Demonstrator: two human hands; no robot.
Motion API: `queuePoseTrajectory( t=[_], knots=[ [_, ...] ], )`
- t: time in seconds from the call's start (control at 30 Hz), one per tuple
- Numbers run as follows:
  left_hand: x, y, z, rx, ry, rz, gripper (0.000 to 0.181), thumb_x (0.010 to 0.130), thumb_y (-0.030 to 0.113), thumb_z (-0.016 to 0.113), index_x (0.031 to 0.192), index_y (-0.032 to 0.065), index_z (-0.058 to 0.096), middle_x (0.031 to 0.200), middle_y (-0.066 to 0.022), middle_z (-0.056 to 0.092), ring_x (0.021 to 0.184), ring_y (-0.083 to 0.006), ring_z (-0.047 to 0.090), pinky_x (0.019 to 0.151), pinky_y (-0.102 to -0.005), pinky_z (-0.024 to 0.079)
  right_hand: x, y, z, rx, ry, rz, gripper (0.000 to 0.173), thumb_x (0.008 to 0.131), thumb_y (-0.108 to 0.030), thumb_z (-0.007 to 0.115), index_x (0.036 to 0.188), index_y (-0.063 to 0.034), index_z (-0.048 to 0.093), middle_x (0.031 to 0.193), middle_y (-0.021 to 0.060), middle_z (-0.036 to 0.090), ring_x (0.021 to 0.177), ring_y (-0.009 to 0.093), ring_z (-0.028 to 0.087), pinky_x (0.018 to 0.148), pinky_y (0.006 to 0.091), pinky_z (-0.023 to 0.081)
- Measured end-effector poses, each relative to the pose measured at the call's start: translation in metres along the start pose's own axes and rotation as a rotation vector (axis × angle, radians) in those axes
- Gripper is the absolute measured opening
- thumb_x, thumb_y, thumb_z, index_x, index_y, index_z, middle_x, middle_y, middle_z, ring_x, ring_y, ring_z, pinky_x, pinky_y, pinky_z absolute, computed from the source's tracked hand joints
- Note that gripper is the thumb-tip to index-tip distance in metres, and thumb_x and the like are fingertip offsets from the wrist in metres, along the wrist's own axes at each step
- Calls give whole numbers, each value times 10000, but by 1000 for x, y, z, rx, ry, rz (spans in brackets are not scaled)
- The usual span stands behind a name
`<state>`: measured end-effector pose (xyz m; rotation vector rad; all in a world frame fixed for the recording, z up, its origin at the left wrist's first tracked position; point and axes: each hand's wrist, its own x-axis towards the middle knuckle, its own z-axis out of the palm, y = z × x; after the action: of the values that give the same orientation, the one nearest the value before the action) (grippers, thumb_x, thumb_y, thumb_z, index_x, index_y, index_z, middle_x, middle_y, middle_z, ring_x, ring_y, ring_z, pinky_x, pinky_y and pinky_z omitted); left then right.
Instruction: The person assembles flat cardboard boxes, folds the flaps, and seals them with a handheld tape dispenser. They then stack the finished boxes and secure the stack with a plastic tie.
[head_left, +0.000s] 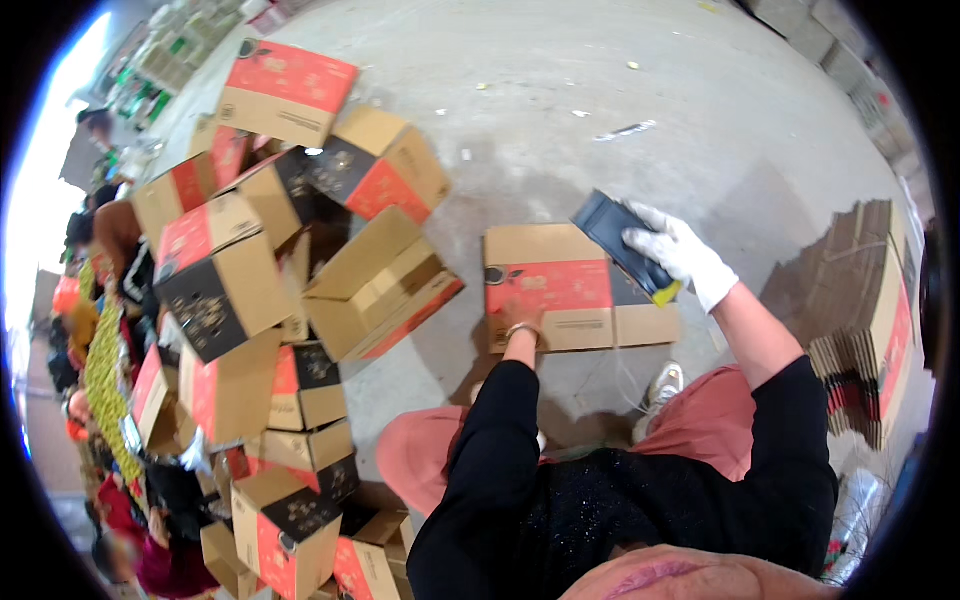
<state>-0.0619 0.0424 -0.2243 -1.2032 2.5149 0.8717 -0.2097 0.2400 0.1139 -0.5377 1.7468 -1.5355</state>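
Observation:
A flattened cardboard box (555, 322) with a red band and a dark panel lies on the floor before me. My left hand (523, 311), bare and with a bracelet at the wrist, rests on its red band with the fingers spread. My right hand (667, 247), in a white glove, grips a dark packing-tape dispenser (611, 229) with a yellow part at its lower end. The dispenser is tilted over the right part of the box; whether it touches the cardboard I cannot tell.
Many formed cartons (251, 285) are heaped at the left, one open carton (382, 292) nearest. Flattened cartons (862, 300) stand stacked at the right, bound with a strap. Several people are at the far left beside a long row of yellow-green produce (105, 375). Scraps (626, 131) dot the floor.

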Motion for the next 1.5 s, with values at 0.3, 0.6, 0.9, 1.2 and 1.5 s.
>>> queuePoseTrajectory(
  t=[0.3,0.6,0.9,1.2,1.5],
  knots=[
    [-18,-21,-15,-89,5,-560,883,671,396,765,1355,88,299,1413,-157,296,1312,-321,278,1036,-458,316,-76,53,-110,-30,503,274,560,857,-150,612,1352,-35,377,989,83,615,720,127,610,522,280,522],
    [-31,-15,-41,-22,-45,-566,684,680,295,767,1248,91,445,1294,-174,428,1234,-322,392,999,-420,378,-73,49,-112,2,506,260,540,853,-182,628,1324,-31,414,906,61,626,650,117,599,482,285,518],
    [-10,-54,3,-474,-225,-371,735,684,286,736,1306,74,408,1302,-177,463,1214,-317,442,1002,-391,374,-82,53,-129,-46,544,140,530,853,-254,611,1313,-57,434,901,98,639,677,138,624,538,266,530],
    [-14,-31,-15,-191,56,-190,818,657,365,752,1312,43,381,1236,-201,519,1160,-333,495,1004,-415,372,-85,59,-122,-87,595,162,526,832,-238,637,1291,-46,464,981,120,631,751,161,641,587,279,547],
    [22,26,1,92,167,-186,799,668,412,754,1303,73,407,1283,-166,485,1196,-293,465,987,-411,378,-71,101,-177,-897,423,-123,458,847,-291,626,1230,-54,542,1081,87,613,952,140,592,839,238,457]
  ],
)
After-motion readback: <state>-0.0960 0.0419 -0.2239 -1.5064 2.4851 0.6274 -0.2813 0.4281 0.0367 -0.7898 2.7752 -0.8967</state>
